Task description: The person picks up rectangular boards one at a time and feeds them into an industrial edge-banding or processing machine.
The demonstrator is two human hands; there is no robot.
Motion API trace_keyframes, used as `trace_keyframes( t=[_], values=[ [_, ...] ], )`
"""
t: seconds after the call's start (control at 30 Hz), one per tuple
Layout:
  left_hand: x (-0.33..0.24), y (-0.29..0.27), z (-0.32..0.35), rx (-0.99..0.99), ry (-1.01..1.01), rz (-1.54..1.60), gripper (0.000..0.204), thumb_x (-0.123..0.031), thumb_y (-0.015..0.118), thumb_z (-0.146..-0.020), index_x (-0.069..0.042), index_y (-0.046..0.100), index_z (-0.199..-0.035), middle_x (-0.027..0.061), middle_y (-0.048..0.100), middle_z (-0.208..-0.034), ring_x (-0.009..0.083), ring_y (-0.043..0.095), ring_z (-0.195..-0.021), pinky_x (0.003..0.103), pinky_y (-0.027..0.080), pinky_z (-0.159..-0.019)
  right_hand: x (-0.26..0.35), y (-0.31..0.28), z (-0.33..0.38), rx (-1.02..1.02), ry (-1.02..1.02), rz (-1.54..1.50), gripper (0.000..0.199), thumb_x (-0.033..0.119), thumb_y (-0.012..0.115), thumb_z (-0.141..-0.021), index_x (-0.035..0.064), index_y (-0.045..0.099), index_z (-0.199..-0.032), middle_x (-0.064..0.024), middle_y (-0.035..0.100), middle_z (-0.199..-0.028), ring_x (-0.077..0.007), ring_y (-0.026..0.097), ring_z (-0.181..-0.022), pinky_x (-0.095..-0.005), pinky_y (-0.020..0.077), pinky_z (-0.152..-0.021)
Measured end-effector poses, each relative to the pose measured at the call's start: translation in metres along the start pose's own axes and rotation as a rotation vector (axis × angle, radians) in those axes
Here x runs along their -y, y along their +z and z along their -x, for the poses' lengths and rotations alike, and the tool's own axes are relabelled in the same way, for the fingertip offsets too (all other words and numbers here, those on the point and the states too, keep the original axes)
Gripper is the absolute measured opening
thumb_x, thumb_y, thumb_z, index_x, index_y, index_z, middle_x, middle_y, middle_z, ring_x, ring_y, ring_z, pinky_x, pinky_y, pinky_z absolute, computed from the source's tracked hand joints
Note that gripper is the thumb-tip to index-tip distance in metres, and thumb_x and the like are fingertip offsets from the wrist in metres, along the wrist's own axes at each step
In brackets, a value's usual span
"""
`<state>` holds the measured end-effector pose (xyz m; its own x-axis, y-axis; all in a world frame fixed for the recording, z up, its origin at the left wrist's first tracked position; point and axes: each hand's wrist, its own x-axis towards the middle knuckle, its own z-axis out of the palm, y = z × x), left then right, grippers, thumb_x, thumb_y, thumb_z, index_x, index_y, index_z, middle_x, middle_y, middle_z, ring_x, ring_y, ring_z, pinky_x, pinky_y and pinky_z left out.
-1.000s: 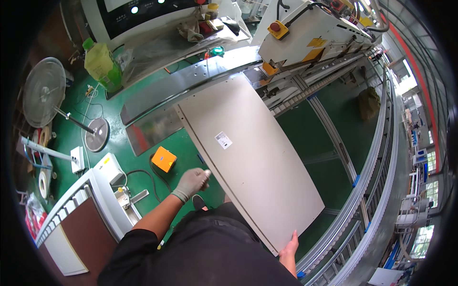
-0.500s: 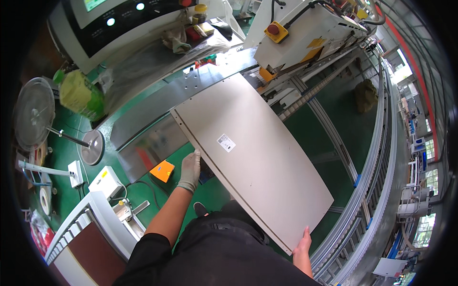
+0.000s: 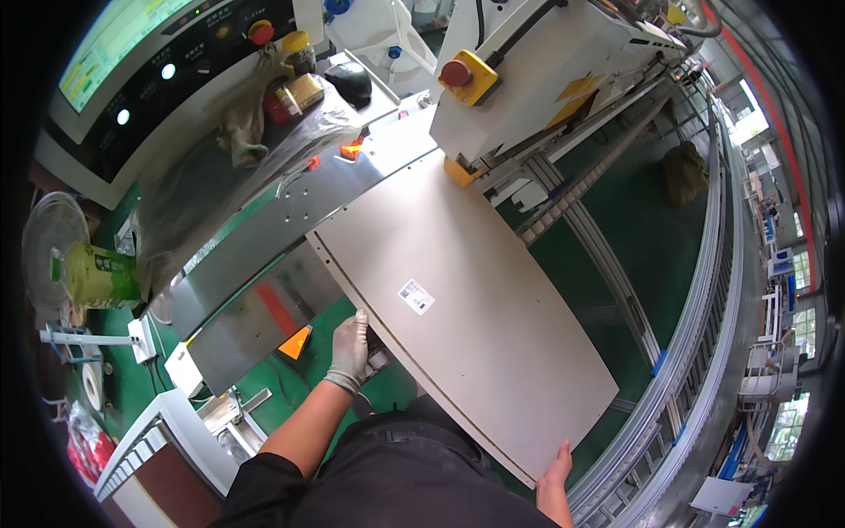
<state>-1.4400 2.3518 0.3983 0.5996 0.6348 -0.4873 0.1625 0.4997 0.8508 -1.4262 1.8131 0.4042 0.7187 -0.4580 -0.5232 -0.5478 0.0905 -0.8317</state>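
Well, left hand (image 3: 349,348) clamped on its left edge and right hand (image 3: 554,478) on its near end, the panel (image 3: 480,326) reaches over the far surface (image 3: 251,253) and might tip if either grip slipped.

a pale panel (image 3: 475,299) rests partly on a grey metal table (image 3: 339,183); a brown sack (image 3: 687,173) sits on green floor (image 3: 638,211).

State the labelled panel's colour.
The panel is light beige, with a white label; the head view shows it best.
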Motion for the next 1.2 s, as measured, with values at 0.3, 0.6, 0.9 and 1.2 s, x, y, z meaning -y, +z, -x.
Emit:
trace_keyframes(
  t=[0.3,0.6,0.9,1.2],
  values=[
    [0.007,0.095,-0.057,0.018,0.068,-0.046,0.05,-0.044,0.049,-0.107,0.002,0.069,-0.103,0.0071,0.072,-0.092,0.014,0.066,-0.082,0.031,0.055,-0.078,0.055,0.019,-0.099,0.067,-0.017,0.008,0.056,0.048,0.054,-0.104,0.0003,0.057,-0.133,-0.0133,0.064,-0.13,-0.0293,0.064,-0.114,-0.0432,0.052,-0.098],
    [-0.004,0.179,-0.12,0.115,0.227,-0.375,0.053,-0.042,0.042,-0.108,0.003,0.069,-0.106,0.0236,0.072,-0.1,0.0359,0.068,-0.095,0.042,0.052,-0.087,0.105,0.037,-0.207,0.261,0.079,-0.203,0.054,0.04,0.051,-0.103,0.0002,0.054,-0.14,-0.0167,0.061,-0.136,-0.0334,0.062,-0.119,-0.0456,0.0494,-0.102],
    [-0.017,0.098,-0.026,0.216,0.244,-1.196,0.037,-0.037,0.051,-0.101,-0.006,0.067,-0.113,0.0185,0.071,-0.108,0.0353,0.069,-0.102,0.044,0.053,-0.091,0.172,0.224,-0.187,0.09,-1.33,0.547,0.049,0.016,0.063,-0.094,-0.0033,0.051,-0.138,-0.0232,0.046,-0.148,-0.0392,0.042,-0.139,-0.0469,0.032,-0.117],
    [0.037,-0.12,0.167,-0.459,0.122,-1.041,0.043,-0.039,0.05,-0.099,-0.005,0.064,-0.122,0.0183,0.067,-0.12,0.0362,0.061,-0.117,0.048,0.045,-0.102,0.054,0.41,0.097,1.685,-1.545,0.709,0.034,0.014,0.068,-0.09,0.0029,0.064,-0.122,-0.0194,0.066,-0.122,-0.0384,0.062,-0.113,-0.0463,0.0441,-0.102]
  ],
)
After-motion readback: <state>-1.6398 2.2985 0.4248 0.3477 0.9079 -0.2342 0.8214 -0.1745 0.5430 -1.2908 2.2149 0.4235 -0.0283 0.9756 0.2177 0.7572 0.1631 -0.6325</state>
